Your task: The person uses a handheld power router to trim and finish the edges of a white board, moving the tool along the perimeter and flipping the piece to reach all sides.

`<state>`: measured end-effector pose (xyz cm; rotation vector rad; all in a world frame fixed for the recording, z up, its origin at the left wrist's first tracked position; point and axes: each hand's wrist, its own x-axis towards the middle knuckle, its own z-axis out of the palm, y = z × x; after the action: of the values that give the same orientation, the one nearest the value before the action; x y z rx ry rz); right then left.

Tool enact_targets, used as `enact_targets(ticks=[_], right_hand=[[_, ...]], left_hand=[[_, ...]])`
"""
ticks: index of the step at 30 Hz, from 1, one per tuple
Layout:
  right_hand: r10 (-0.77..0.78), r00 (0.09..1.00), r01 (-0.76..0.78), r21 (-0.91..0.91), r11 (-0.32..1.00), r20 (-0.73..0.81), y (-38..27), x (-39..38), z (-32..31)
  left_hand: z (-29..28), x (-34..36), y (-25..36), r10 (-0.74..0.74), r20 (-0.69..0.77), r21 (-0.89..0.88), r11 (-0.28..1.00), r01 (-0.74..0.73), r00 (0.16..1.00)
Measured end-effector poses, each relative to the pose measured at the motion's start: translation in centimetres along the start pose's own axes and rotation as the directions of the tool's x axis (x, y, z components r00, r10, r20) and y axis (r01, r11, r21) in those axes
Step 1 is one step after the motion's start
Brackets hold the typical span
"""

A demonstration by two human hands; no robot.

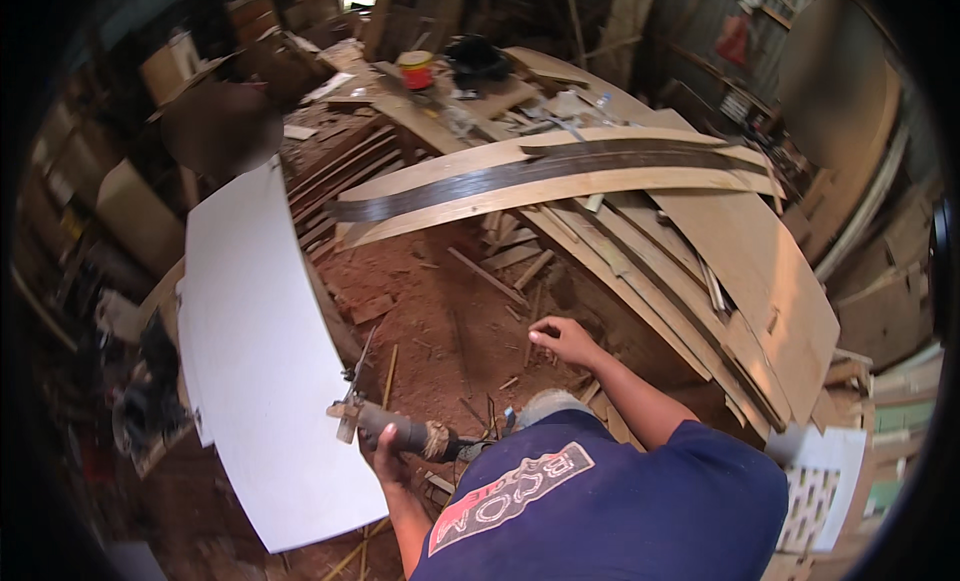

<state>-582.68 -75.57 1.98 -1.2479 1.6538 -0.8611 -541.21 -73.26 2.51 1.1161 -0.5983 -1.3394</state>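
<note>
My left hand (pixel 390 456) is wrapped round a grey cylindrical power tool (pixel 395 428) with cord or tape wound round its rear. A pale block-like piece and a thin metal bar stick out of the tool's front end. That front end is over the right edge of a large white panel (pixel 262 351). My right hand (pixel 565 339) hangs in the air over the reddish, dusty floor, its fingers curled in against the thumb. I see nothing in that hand.
A curved wooden frame with a dark strip (pixel 440 193) lies across stacked boards ahead. A wide brown plywood sheet (pixel 745 271) lies to the right. A red and yellow tub (pixel 414 69) stands at the back. Wood scraps (pixel 490 276) litter the floor.
</note>
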Motion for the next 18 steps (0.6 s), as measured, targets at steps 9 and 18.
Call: enact_targets(ticks=[9,18], right_hand=[[0.270,0.892,0.069,0.698,0.713,-0.363,4.7,8.3,-12.2],[0.449,0.647,0.408,0.777,0.480,-0.617,17.7,24.8,-33.8]], left_hand=[[2.6,7.9,-1.6,-0.184,0.062,-0.033,0.982,0.186,0.981],[15.6,15.1,-4.7,-0.261,0.018,0.071,0.963,0.259,0.965]])
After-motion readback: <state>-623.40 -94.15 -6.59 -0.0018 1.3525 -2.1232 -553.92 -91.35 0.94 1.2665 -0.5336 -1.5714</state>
